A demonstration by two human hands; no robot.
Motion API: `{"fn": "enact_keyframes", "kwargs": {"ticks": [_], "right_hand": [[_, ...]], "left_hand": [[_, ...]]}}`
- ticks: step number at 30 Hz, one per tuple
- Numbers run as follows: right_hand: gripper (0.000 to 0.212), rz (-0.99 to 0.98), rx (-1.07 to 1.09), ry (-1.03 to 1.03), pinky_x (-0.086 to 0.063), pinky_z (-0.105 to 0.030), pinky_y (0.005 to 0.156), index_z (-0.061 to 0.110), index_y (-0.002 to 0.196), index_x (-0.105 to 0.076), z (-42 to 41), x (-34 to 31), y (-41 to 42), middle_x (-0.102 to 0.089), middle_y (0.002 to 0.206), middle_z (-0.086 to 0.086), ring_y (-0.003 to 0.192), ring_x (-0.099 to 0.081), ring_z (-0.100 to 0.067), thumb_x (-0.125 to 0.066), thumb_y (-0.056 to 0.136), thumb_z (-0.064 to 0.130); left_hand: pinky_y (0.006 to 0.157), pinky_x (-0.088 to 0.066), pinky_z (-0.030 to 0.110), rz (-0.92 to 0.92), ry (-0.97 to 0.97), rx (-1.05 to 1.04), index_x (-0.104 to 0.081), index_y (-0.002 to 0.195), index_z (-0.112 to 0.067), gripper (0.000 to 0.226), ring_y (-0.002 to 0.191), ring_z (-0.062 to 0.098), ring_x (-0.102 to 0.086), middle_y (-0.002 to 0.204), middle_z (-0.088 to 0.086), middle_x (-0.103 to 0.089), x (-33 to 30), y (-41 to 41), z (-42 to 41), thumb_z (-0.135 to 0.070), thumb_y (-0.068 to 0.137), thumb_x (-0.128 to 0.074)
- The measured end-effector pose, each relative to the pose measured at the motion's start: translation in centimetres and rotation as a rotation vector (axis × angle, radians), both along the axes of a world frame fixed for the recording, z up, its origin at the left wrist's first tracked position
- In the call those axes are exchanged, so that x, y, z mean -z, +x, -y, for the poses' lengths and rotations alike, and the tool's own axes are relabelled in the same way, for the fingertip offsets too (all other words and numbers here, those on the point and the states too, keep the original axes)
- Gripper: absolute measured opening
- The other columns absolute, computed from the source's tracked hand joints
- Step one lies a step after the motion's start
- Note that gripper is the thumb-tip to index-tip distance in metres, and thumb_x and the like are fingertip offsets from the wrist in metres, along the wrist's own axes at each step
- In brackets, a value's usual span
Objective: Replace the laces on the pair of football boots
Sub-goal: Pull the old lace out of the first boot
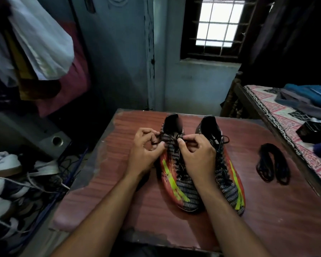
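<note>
Here, your left hand and right hand each pinched the thin black lace at the collar of the left orange-and-black knit football boot, which sat on the reddish wooden table. That cord looked limp and light, so gripping near its ends seemed wisest. A coiled black spare lace lay well apart.

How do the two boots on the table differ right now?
The left boot has both hands on it: the left hand and right hand pinch its lace near the collar. The right boot lies untouched, its lace ends loose at the top. Both are laced in black, share the same orange, black and yellow pattern, and point toes toward the person.
</note>
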State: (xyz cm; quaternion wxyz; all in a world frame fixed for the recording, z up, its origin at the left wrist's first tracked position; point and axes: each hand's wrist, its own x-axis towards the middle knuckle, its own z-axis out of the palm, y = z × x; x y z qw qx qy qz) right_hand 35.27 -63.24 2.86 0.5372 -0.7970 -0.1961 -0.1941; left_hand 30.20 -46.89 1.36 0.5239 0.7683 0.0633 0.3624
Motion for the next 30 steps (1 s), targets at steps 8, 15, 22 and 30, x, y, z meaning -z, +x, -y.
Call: {"fn": "enact_keyframes", "kwargs": {"ticks": [8, 15, 22, 30], "right_hand": [[0.021, -0.013, 0.029, -0.066, -0.050, -0.024, 0.065, 0.015, 0.076, -0.060, 0.2, -0.1, -0.2, -0.062, 0.080, 0.007, 0.073, -0.060, -0.006, -0.075, 0.089, 0.021], [0.010, 0.014, 0.002, -0.099, -0.044, -0.011, 0.066, 0.017, 0.091, -0.065, 0.1, 0.0, -0.2, -0.065, 0.089, 0.006, 0.079, -0.060, -0.007, -0.070, 0.095, 0.024], [0.030, -0.035, 0.024, -0.111, -0.040, -0.029, 0.061, 0.013, 0.068, -0.053, -0.2, 0.0, -0.3, -0.056, 0.082, 0.002, 0.070, -0.053, -0.014, -0.063, 0.096, 0.022], [0.042, -0.028, 0.000, -0.069, -0.037, -0.025, 0.062, 0.012, 0.066, -0.055, 0.0, 0.1, -0.2, -0.053, 0.084, 0.003, 0.069, -0.049, -0.005, -0.054, 0.103, 0.031]], "left_hand": [[0.086, -0.062, 0.053, 0.089, -0.640, 0.032, -0.055, 0.080, -0.002, 0.029, 0.102, 0.017, -0.066, 0.114, 0.004, -0.051, -0.6, -0.4, -0.4, -0.018, 0.087, -0.079], [0.089, -0.044, 0.030, 0.132, -0.463, -0.001, -0.060, 0.073, -0.001, 0.040, 0.107, 0.016, -0.055, 0.117, 0.002, -0.061, -3.5, -3.3, -0.8, -0.038, 0.080, -0.074], [0.100, -0.046, 0.039, 0.173, -0.501, 0.177, -0.072, 0.094, -0.002, 0.032, 0.116, 0.023, -0.064, 0.121, 0.012, -0.069, -8.5, -7.5, 0.3, -0.033, 0.087, -0.065], [0.086, -0.058, 0.036, 0.208, -0.594, 0.395, -0.073, 0.073, -0.022, 0.033, 0.097, 0.016, -0.070, 0.115, 0.004, -0.073, -12.6, -9.1, 2.4, -0.027, 0.096, -0.049]]}}
